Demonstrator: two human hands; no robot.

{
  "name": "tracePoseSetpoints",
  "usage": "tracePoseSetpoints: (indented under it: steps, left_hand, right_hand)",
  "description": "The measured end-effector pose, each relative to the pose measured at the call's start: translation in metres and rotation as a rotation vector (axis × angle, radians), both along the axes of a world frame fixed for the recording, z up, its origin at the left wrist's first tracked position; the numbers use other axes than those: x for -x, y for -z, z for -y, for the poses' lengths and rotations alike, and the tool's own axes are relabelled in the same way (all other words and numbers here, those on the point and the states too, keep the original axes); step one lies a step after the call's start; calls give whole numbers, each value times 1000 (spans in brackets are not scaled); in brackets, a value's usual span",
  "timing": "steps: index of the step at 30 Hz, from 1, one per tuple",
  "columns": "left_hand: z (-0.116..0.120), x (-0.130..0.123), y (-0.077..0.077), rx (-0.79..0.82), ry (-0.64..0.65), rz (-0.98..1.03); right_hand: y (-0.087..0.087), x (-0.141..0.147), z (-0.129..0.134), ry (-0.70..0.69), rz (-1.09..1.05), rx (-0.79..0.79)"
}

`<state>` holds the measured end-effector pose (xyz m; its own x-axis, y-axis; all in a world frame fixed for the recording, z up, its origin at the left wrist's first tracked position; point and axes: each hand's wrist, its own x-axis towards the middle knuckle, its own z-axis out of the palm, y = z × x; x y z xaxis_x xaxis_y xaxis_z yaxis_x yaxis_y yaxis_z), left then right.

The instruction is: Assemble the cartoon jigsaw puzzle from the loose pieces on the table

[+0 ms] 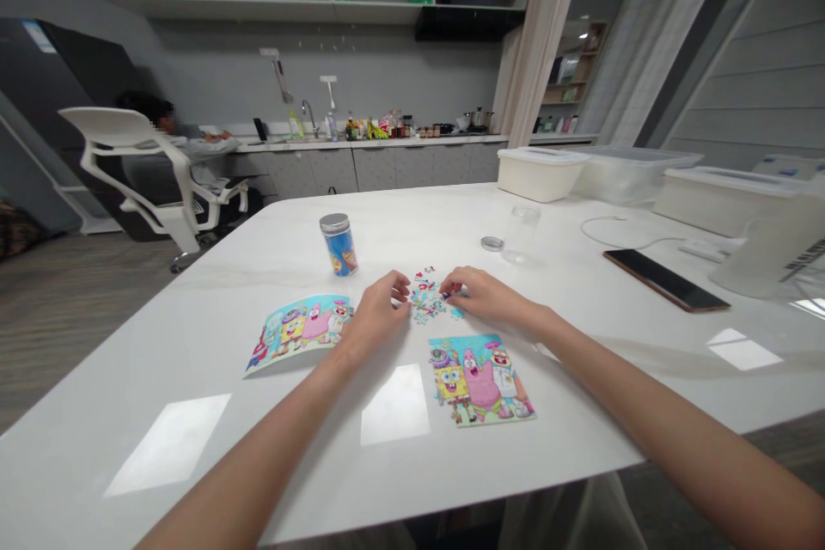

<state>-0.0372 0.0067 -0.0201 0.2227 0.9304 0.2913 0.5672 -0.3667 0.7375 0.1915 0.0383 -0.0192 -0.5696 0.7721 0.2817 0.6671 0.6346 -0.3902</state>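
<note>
A small heap of loose jigsaw puzzle pieces (426, 302) lies between my hands on the white table. My left hand (381, 308) rests at the heap's left edge, fingers curved, with a gap between thumb and fingertips and nothing seen in it. On the other side, my right hand (478, 292) pinches a small dark blue and red puzzle piece (445, 296), partly hidden by the fingers. Nearer to me is a joined section of the cartoon puzzle (480, 380), its left edge uneven. A curled picture sheet (300, 328) with the same characters lies left, partly behind my left hand.
A blue cartoon jar (339, 246) with a metal lid stands at the back left. Behind the heap are a clear jar (521, 234) and loose lid (491, 243). A phone (665, 279) and plastic boxes (540, 173) are right. A person sits far left.
</note>
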Motion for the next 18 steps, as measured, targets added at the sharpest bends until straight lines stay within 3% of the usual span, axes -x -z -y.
tracePoseSetpoints:
  steps: [8,18]
  left_hand:
    - [4,-5,2,-85,76,-190]
    - [2,-3,3,-105,97,-72]
  right_hand:
    - [0,-1,-1,-31,3,-10]
    - [-6,-2,3,-30,43,-8]
